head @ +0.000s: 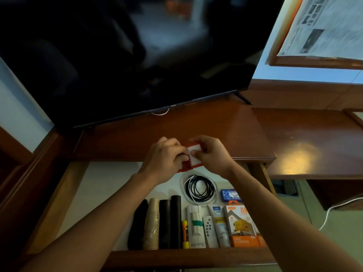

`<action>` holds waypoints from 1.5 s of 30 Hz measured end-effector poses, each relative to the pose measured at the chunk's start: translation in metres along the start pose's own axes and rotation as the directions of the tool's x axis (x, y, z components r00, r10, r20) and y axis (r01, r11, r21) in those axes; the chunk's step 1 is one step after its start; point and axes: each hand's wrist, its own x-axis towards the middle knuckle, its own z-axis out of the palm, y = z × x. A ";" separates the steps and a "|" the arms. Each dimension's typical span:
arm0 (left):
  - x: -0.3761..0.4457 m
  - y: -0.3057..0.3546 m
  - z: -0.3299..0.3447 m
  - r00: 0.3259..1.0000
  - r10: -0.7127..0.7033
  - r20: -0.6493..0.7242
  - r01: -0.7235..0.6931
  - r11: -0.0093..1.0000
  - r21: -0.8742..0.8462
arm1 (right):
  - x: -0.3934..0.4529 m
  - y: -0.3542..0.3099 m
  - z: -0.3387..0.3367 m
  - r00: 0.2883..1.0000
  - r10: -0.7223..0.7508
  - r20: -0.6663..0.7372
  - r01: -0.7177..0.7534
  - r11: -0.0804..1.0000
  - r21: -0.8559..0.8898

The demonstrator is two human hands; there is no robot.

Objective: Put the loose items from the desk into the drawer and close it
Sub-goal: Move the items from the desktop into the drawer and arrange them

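Both hands hold a small red-and-white packet [193,157] over the front edge of the wooden desk [196,126], just above the back of the open drawer [110,183]. My left hand [164,160] grips the packet's left side, where something dark red hangs. My right hand [210,153] pinches its right side with thumb and fingers. Inside the drawer lie a coiled black and white cable [199,189], a blue pack [229,195], an orange charger box [243,226], tubes, a stack of paper cups [152,224] and dark rolls [170,222].
A large dark television [127,55] stands at the back of the desk. A lower wooden surface [314,142] extends to the right. A framed newspaper [324,26] hangs on the wall. A white cord [334,211] runs across the floor at right.
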 end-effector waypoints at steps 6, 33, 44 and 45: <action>0.007 0.001 0.001 0.842 -0.462 0.278 0.539 0.743 -0.397 | -0.005 0.010 -0.001 0.983 0.111 0.146 -0.151 0.938 0.310; -0.007 -0.098 0.045 0.893 -0.405 0.195 0.431 0.895 -0.115 | 0.019 0.090 0.087 0.874 0.464 0.143 -0.479 0.873 0.089; 0.005 -0.180 0.085 0.807 -0.495 0.321 0.324 0.827 0.459 | 0.064 0.132 0.144 0.802 0.586 0.117 -0.590 0.807 0.007; 0.004 -0.184 0.086 0.809 -0.495 0.317 0.324 0.825 0.463 | 0.068 0.135 0.146 0.795 0.594 0.123 -0.598 0.801 -0.005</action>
